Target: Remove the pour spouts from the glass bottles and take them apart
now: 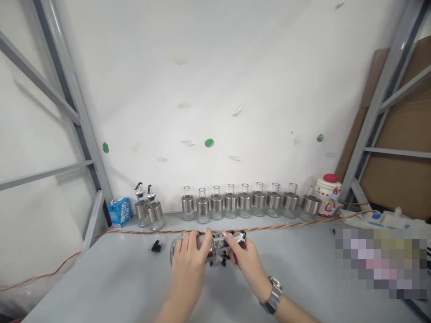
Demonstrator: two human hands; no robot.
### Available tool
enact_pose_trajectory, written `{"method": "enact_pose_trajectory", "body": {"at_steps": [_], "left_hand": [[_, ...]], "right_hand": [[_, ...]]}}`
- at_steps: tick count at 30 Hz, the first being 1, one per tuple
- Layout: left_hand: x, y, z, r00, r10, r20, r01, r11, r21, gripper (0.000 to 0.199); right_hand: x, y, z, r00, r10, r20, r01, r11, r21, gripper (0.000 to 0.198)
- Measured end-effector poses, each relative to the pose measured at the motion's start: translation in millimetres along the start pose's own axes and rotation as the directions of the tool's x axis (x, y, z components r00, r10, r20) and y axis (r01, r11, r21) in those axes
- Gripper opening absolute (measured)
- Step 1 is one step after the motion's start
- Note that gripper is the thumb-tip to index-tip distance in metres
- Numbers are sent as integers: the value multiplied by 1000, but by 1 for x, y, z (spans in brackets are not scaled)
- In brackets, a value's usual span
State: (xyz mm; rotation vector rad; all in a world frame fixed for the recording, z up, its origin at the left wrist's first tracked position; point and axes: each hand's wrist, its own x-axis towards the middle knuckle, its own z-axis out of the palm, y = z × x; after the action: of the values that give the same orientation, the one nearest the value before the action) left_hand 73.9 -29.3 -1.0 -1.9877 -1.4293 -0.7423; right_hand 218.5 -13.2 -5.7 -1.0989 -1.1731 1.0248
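Note:
My left hand (191, 251) is wrapped over a glass bottle (173, 249) with a metal sleeve, which is tilted onto its side, neck to the right. At the neck, my right hand (244, 253) pinches a pour spout (240, 237) with a silver and black top. Whether the spout is seated in the neck is hard to see. Small black parts (222, 260) lie on the table under and between my hands. Another black piece (156, 246) lies to the left of the bottle.
A row of metal-sleeved glass bottles (230, 204) without spouts lines the wall. Two bottles with spouts (155, 213) stand left, beside a blue carton (120, 212). A twisted red-yellow wire (279, 226) crosses behind my hands. A white jar (326, 197) stands right, near a blurred-out patch.

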Motion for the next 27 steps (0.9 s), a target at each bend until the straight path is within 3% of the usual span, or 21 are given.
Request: {"method": "enact_pose_trajectory", "body": {"at_steps": [6, 11, 13, 17, 21, 27], "left_hand": [[3, 2, -4, 980, -11, 198, 43, 986, -161, 56], [8, -10, -21, 894, 109, 435, 121, 876, -467, 50], [9, -15, -23, 878, 162, 450, 113, 844, -524, 49], [12, -27, -14, 961, 84, 265, 12, 940, -342, 55], [16, -40, -2, 992, 125, 17, -122, 985, -123, 49], [14, -38, 4, 961, 258, -102, -268, 958, -101, 38]], "right_hand": [[5, -6, -9, 994, -85, 70, 89, 995, -48, 33], [5, -9, -20, 965, -128, 229, 173, 967, -187, 35], [3, -13, -23, 941, -156, 301, 223, 953, -204, 32], [2, -20, -21, 905, -165, 392, 237, 961, -141, 26], [7, -11, -13, 878, 46, 476, -16, 998, -68, 40], [9, 5, -12, 659, 341, 670, -324, 933, -156, 32]]}}
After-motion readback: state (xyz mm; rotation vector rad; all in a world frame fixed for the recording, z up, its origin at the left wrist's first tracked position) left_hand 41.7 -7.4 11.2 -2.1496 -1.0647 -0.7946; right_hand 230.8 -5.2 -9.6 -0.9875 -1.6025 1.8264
